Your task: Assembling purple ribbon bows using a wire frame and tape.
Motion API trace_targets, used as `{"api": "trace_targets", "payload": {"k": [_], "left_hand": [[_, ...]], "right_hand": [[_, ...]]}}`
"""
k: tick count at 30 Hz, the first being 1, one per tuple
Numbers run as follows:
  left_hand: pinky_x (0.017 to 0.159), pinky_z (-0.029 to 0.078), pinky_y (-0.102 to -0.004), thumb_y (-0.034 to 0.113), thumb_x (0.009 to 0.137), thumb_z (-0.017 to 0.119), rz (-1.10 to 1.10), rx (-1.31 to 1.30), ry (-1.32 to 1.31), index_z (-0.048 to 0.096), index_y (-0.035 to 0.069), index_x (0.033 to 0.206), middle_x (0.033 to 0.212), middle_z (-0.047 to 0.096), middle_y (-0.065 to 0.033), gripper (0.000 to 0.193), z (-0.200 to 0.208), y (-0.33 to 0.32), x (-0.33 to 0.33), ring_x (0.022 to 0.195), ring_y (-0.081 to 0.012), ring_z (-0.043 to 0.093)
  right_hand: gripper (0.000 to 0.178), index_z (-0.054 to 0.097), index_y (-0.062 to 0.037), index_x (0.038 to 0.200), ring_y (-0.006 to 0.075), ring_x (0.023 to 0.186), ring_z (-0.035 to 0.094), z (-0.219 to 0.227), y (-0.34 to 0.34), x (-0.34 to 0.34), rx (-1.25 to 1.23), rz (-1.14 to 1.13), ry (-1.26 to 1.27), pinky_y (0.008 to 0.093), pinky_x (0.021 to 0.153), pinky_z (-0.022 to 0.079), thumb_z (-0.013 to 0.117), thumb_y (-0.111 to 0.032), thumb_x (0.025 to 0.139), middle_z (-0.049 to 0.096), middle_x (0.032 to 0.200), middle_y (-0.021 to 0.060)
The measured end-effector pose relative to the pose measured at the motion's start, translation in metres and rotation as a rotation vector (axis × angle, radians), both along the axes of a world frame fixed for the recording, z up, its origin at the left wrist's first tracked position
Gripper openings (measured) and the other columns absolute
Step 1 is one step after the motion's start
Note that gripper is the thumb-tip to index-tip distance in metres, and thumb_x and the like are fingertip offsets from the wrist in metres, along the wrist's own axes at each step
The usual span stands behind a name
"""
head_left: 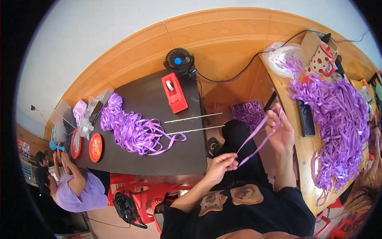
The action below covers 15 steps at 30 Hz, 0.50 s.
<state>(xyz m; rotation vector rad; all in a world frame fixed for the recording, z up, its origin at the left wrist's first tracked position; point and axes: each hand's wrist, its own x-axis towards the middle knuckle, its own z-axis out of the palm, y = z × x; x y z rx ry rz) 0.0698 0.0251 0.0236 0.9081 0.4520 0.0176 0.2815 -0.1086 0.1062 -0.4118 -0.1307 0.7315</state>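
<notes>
A loop of purple ribbon (pixel 253 136) stretches between my hands, above my lap. My left hand (pixel 221 168) pinches its lower end between thumb and fingertips, and a short bit of ribbon shows below the pinch. The upper end passes round the bent fingers of my right hand (pixel 281 133), whose palm is turned up. On the dark table to my left lies a big bundle of purple ribbon loops (pixel 135 129). Two thin rods (pixel 195 130) stick out past that table's edge toward me. Another large heap of purple ribbon (pixel 338 119) covers much of the wooden table to my right.
The dark table (pixel 175 161) also bears a red tape dispenser (pixel 174 93), a small black fan (pixel 179 60) and red plates (pixel 95 147). A bin of purple scraps (pixel 248 113) stands between the tables. A phone (pixel 306 118) and spotted mug (pixel 322 59) are rightward. People (pixel 81 191) sit at both sides.
</notes>
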Motion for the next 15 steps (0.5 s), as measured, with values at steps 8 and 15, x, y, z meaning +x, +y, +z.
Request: {"api": "trace_targets", "payload": {"k": [8,15], "left_hand": [[0.100,0.032,-0.0389,0.011,0.076,0.067,0.191,1.157,-0.288,0.042,0.002,0.129,0.124,0.046,-0.0177,0.060,0.014,-0.022,0.038,0.116,-0.0348,0.042],[0.098,0.033,-0.0400,0.013,0.070,0.072,0.346,1.248,-0.315,0.045,0.002,0.124,0.127,0.044,-0.0171,0.061,0.020,-0.031,0.058,0.114,-0.0358,0.041]], "right_hand": [[0.044,0.041,-0.0078,0.132,0.0235,0.088,0.061,-0.002,0.015,-0.033,0.009,0.165,-0.063,0.0313,0.073,0.047,0.052,-0.013,0.089,0.058,0.114,0.0207],[0.046,0.038,-0.0067,0.134,0.0242,0.091,0.061,0.016,0.016,-0.042,-0.009,0.165,-0.135,0.0321,0.075,0.048,0.051,-0.011,0.090,0.057,0.116,0.0217]]}}
